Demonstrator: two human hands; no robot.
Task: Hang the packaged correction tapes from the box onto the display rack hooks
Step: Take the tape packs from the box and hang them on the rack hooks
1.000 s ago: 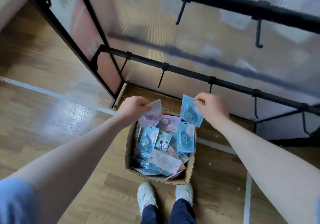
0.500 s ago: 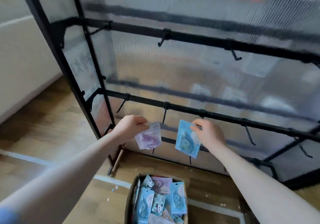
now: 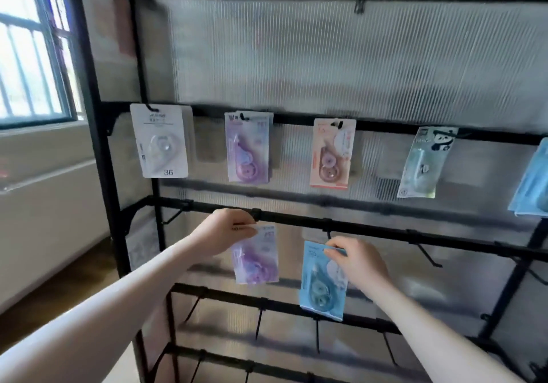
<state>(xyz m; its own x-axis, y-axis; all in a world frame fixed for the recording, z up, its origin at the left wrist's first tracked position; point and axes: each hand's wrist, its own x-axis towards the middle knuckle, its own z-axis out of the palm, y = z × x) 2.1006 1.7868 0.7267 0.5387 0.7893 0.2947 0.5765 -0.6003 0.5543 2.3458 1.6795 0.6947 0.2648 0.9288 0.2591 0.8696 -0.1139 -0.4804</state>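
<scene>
- Hands both work at the second rail of the black display rack (image 3: 385, 231), each holding one packaged correction tape by its top edge.
- The left hand (image 3: 225, 231) pinches the top of a purple correction tape pack (image 3: 256, 256) right at the rail, beside a hook mount (image 3: 256, 214); the pack hangs down from the fingers, slightly tilted.
- The right hand (image 3: 358, 259) pinches the upper corner of a blue correction tape pack (image 3: 321, 281) just under another hook (image 3: 328, 234) on the same rail; whether either pack's hole is over its hook is hard to tell, since fingers cover the spot.
- On the rail above, four packs hang in a row: a white pack marked 36 (image 3: 160, 140) at the left, a purple pack (image 3: 248, 146), a pink pack (image 3: 332, 152) and a panda-print pack (image 3: 424, 163), which hangs askew.
- A further blue pack (image 3: 533, 183) is cut off by the right edge.
- Behind the rails stands a ribbed translucent panel (image 3: 326, 56).
- A barred window (image 3: 29, 50) shows at the far left.
</scene>
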